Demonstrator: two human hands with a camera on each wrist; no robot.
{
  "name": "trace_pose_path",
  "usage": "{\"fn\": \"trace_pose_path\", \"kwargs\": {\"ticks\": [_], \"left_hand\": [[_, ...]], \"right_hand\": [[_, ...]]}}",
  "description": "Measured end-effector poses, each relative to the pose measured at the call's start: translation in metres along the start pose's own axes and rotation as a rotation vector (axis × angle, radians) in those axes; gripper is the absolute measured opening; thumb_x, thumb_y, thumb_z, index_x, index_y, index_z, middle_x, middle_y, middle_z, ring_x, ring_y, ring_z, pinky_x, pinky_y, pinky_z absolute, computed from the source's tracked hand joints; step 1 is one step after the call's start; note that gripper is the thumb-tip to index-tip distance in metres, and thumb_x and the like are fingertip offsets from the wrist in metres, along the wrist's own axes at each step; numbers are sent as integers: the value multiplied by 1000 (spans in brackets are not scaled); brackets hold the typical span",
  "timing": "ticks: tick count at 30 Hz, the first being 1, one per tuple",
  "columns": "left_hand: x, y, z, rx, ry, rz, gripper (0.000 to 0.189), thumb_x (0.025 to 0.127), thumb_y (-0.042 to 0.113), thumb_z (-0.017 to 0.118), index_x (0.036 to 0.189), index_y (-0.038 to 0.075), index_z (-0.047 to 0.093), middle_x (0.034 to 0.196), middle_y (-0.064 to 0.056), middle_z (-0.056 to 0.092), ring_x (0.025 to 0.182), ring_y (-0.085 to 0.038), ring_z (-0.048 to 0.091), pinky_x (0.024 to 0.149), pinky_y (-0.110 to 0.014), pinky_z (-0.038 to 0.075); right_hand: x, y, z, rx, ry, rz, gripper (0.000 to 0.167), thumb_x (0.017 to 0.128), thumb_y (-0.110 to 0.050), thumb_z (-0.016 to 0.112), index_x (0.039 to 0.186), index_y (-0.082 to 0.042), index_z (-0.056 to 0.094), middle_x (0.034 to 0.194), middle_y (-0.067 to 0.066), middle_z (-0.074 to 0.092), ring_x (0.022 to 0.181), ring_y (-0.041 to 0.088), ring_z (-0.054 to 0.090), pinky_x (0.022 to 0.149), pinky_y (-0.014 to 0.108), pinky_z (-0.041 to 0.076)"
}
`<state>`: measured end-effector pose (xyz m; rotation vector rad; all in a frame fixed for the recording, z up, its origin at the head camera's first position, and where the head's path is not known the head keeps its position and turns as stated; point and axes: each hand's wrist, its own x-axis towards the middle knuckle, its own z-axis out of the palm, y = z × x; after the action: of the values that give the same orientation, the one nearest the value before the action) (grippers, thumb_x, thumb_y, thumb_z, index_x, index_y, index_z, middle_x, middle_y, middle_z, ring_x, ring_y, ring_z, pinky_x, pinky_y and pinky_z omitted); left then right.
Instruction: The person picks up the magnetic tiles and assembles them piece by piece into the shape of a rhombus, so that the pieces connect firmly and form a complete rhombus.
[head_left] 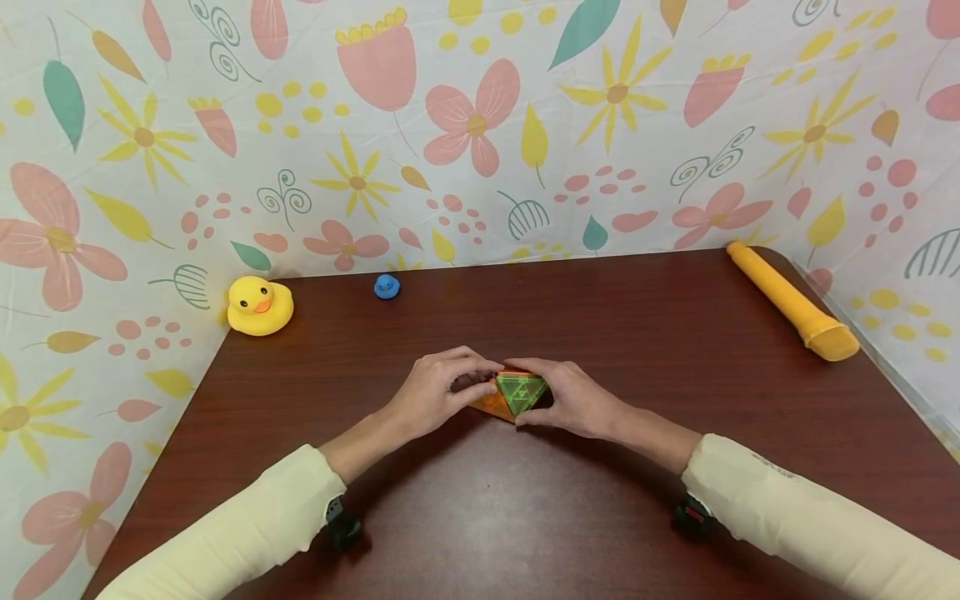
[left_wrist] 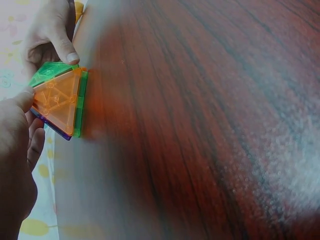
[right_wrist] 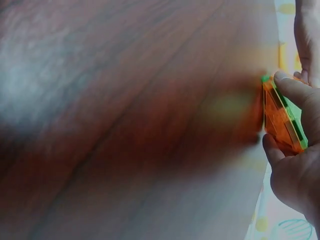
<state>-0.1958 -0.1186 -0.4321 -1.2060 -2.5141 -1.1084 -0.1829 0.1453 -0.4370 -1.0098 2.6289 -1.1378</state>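
Between the two hands, in the head view, is a small cluster of translucent triangular magnetic tiles: a green tile (head_left: 521,387) faces up beside an orange tile (head_left: 493,405). The left hand (head_left: 441,390) pinches the orange side between thumb and fingers. Across from it, the right hand (head_left: 583,402) grips the green side, thumb at the near corner and fingers at the far edge. Seen from the left wrist, an orange triangle (left_wrist: 59,99) is bordered by green, and a purple edge (left_wrist: 59,131) shows below. The right wrist view shows another orange face (right_wrist: 280,125) close to the right thumb and fingers.
A yellow rubber duck (head_left: 259,307) sits at the back left of the dark wooden table (head_left: 480,508). Farther right is a small blue duck (head_left: 387,287). Along the right edge lies a long yellow stick-like object (head_left: 787,296). Floral cloth (head_left: 465,208) stands behind and at both sides.
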Motion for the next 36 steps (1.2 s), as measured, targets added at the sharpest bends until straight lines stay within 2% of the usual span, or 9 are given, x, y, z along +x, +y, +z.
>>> {"fn": "trace_pose_path", "kwargs": {"ticks": [2, 8, 14, 20, 28, 36], "left_hand": [[0, 0, 0, -2, -1, -3, 26, 99, 22, 79, 124, 16, 79, 109, 6, 72, 87, 0, 66, 72, -21, 57], [-1, -1, 0, 5, 7, -2, 26, 97, 21, 81, 123, 16, 80, 108, 5, 73, 86, 1, 67, 71, -19, 57], [-6, -4, 0, 55, 2, -20, 28, 96, 23, 83, 123, 17, 80, 106, 7, 73, 82, 1, 64, 68, -21, 54], [-16, -10, -1, 75, -31, -74, 26, 96, 21, 83, 121, 16, 80, 107, 6, 75, 88, -1, 69, 73, -20, 57], [-27, -17, 1, 84, -52, -78, 25, 95, 18, 84, 119, 14, 79, 109, 2, 77, 89, -5, 72, 76, -20, 59], [-29, -17, 2, 107, -34, -77, 25, 94, 18, 84, 118, 14, 79, 107, 2, 77, 88, -6, 73, 75, -22, 59]], "right_hand": [[-2, 2, -4, 25, -3, 8, 74, 87, -13, 91, 151, 0, 56, 131, 13, 70, 105, 18, 70, 85, 35, 60], [-8, 6, -17, 83, 11, 34, 57, 90, -9, 87, 142, -3, 66, 132, 12, 72, 112, 22, 73, 90, 39, 61], [-16, 8, -27, 59, 60, 71, 44, 90, -7, 86, 132, -8, 75, 124, 7, 76, 108, 21, 75, 90, 43, 61], [-21, 11, -30, 22, 134, 75, 34, 90, -7, 86, 122, -13, 81, 115, 0, 79, 106, 15, 75, 88, 41, 62], [-25, 14, -31, 46, 218, 41, 29, 85, 0, 88, 109, -16, 84, 104, -6, 80, 94, 9, 74, 82, 30, 62], [-26, 14, -28, 71, 262, 45, 26, 85, 2, 88, 103, -17, 85, 99, -7, 79, 90, 10, 73, 78, 28, 62]]}}
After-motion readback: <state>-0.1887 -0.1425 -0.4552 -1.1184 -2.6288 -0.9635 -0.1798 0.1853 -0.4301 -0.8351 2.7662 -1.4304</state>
